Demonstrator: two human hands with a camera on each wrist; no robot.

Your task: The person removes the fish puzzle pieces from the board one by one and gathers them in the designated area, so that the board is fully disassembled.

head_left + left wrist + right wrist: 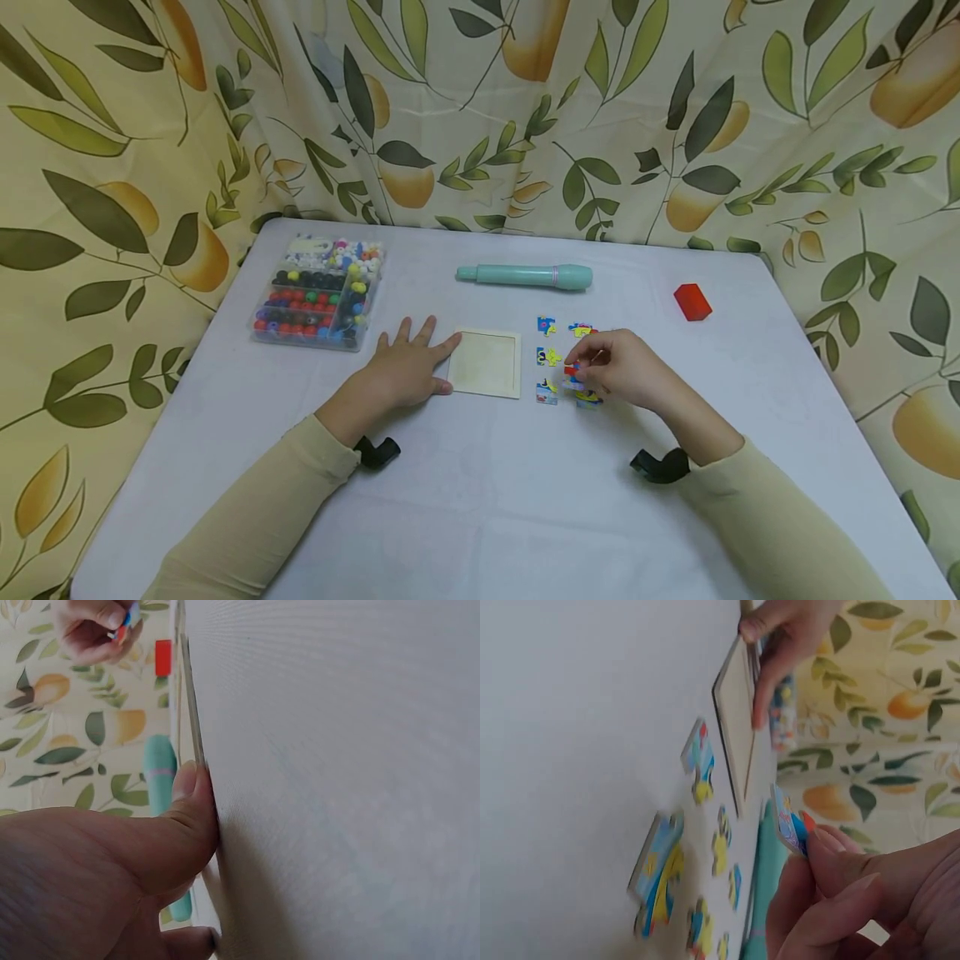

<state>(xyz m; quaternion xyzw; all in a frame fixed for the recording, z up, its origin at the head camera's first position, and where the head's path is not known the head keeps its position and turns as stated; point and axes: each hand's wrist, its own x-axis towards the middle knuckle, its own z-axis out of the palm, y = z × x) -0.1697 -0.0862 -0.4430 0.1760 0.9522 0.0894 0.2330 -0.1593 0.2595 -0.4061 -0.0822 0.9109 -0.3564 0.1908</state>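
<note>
My right hand (626, 367) pinches a small colourful jigsaw piece (787, 821) between thumb and fingertips, lifted off the table in the right wrist view. Several other jigsaw pieces (547, 357) lie on the white cloth under and beside that hand, partly covered by it. To their left is a shallow square wooden puzzle tray (519, 367), with no pieces inside its rim. My left hand (405, 372) rests at the tray's left side, fingers spread, thumb and index finger touching its edge.
A clear compartment box of coloured beads (307, 304) stands at the back left. Behind the tray lies a teal, pen-like tube (525, 277). A red block (692, 302) sits to the right. Patterned curtain (480, 125) hangs behind the table (480, 500).
</note>
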